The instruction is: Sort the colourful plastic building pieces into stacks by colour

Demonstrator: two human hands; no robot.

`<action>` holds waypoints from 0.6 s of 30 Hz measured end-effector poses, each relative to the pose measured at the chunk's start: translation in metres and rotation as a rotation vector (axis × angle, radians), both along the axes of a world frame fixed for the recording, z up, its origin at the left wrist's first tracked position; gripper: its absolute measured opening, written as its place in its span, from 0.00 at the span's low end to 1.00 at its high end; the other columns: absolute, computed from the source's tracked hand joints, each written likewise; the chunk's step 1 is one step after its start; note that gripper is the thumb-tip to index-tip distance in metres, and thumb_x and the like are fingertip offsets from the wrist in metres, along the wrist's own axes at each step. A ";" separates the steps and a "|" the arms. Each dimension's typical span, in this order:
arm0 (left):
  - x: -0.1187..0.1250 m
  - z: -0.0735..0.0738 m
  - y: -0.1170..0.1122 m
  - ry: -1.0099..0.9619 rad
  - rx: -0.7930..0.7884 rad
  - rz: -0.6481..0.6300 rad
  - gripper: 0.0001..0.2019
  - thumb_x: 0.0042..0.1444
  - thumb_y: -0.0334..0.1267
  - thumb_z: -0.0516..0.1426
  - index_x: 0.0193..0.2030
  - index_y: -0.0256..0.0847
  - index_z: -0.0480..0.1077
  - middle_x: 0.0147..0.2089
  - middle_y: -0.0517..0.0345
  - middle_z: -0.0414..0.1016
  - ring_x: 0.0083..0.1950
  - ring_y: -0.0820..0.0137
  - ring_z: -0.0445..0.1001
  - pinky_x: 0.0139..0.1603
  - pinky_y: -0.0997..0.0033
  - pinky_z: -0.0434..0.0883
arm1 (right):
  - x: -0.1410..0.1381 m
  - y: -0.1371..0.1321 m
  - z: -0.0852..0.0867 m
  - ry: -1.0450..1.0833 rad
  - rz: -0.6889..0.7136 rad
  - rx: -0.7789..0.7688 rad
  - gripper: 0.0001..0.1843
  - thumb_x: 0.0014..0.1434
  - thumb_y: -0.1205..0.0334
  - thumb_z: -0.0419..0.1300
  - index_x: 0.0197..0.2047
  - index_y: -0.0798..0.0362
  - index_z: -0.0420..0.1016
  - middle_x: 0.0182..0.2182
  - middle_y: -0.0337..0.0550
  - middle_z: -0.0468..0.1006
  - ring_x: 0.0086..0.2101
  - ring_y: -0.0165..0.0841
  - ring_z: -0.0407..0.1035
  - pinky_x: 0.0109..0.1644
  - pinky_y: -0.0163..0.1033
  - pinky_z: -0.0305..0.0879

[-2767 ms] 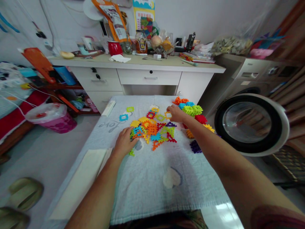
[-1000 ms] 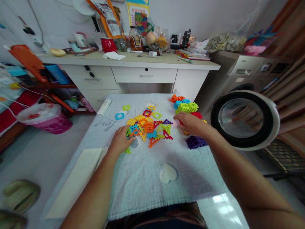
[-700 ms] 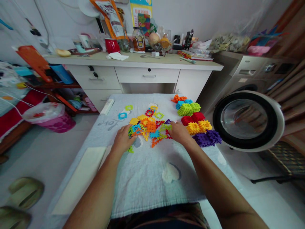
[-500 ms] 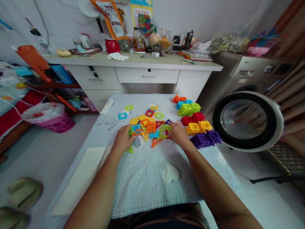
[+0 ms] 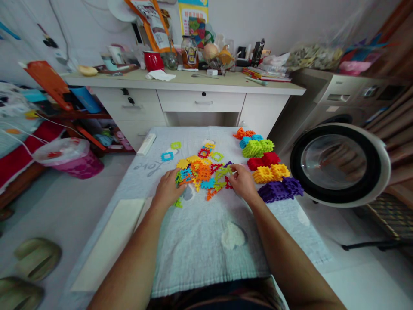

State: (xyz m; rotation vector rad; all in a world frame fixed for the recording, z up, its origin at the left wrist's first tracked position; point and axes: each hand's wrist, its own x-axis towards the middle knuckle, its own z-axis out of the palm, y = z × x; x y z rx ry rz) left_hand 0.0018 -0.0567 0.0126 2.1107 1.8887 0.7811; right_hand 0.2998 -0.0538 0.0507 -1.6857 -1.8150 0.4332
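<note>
Table (image 5: 193, 254) has a pale blue-grey cloth w/ heart print & "Love" lettering. Behind it, white drawer unit (image 5: 203, 102) vs. the wall; washing machine (image 5: 334, 86) on the right w/ round door ajar; 1 pink bin (image 5: 72, 161) & 2 slippers (image 5: 37, 258) on the floor, left.

Counts: 1 mixed pile of plastic pcs (image 5: 204, 173), mid-table, btwn both hands; 6 single-colour stacks (image 5: 280, 189) in a row along right side (orange, blue, green, red, yellow, purple); 2 square frames (image 5: 167, 159) apart, upper left (1 blue, 1 green).

L hand (image 5: 167, 188): curled at pile's left edge, grip unclear. R hand (image 5: 242, 181): bent fingers at right edge, can't tell if grasping.
</note>
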 end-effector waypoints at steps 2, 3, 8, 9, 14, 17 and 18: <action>0.001 0.000 0.000 -0.004 0.001 0.006 0.29 0.52 0.41 0.60 0.62 0.38 0.65 0.61 0.43 0.71 0.62 0.54 0.71 0.65 0.54 0.67 | 0.001 0.002 -0.005 0.102 -0.033 0.052 0.22 0.52 0.72 0.53 0.51 0.56 0.75 0.40 0.46 0.80 0.34 0.33 0.73 0.42 0.37 0.68; 0.001 0.000 0.000 -0.010 0.004 0.008 0.29 0.52 0.41 0.60 0.61 0.38 0.65 0.60 0.43 0.72 0.62 0.54 0.71 0.65 0.54 0.68 | 0.002 0.003 -0.007 0.148 -0.043 0.062 0.23 0.52 0.72 0.53 0.51 0.56 0.74 0.38 0.45 0.80 0.33 0.33 0.73 0.41 0.36 0.68; 0.003 0.001 0.000 -0.050 0.020 0.007 0.28 0.52 0.42 0.61 0.60 0.38 0.66 0.60 0.44 0.72 0.62 0.54 0.71 0.65 0.54 0.68 | 0.001 0.006 -0.019 0.160 -0.049 -0.017 0.24 0.54 0.72 0.53 0.54 0.56 0.71 0.35 0.42 0.80 0.33 0.33 0.73 0.39 0.36 0.67; 0.003 0.001 0.000 -0.056 0.019 0.009 0.28 0.52 0.43 0.61 0.60 0.38 0.66 0.59 0.44 0.72 0.62 0.54 0.71 0.65 0.54 0.68 | 0.001 0.006 -0.021 0.119 -0.046 -0.032 0.23 0.54 0.72 0.53 0.54 0.56 0.71 0.35 0.43 0.80 0.33 0.33 0.73 0.40 0.36 0.67; 0.006 0.002 0.001 -0.095 0.042 0.022 0.27 0.52 0.42 0.61 0.59 0.39 0.67 0.59 0.44 0.72 0.62 0.55 0.71 0.65 0.54 0.68 | 0.001 0.008 -0.027 -0.010 -0.041 -0.027 0.25 0.55 0.68 0.58 0.57 0.57 0.71 0.45 0.50 0.79 0.39 0.36 0.73 0.48 0.40 0.69; 0.007 0.001 0.002 -0.133 0.067 0.038 0.28 0.52 0.40 0.61 0.61 0.40 0.65 0.61 0.45 0.70 0.64 0.55 0.69 0.67 0.54 0.67 | 0.001 0.008 -0.030 -0.053 -0.056 0.006 0.28 0.55 0.67 0.60 0.60 0.58 0.69 0.49 0.53 0.77 0.43 0.38 0.73 0.52 0.42 0.69; 0.007 0.000 0.003 -0.150 0.076 0.046 0.29 0.52 0.39 0.61 0.61 0.41 0.64 0.62 0.45 0.68 0.64 0.55 0.69 0.67 0.53 0.66 | 0.001 0.008 -0.031 -0.065 -0.058 0.014 0.28 0.55 0.68 0.59 0.60 0.57 0.69 0.49 0.53 0.77 0.44 0.38 0.73 0.53 0.42 0.68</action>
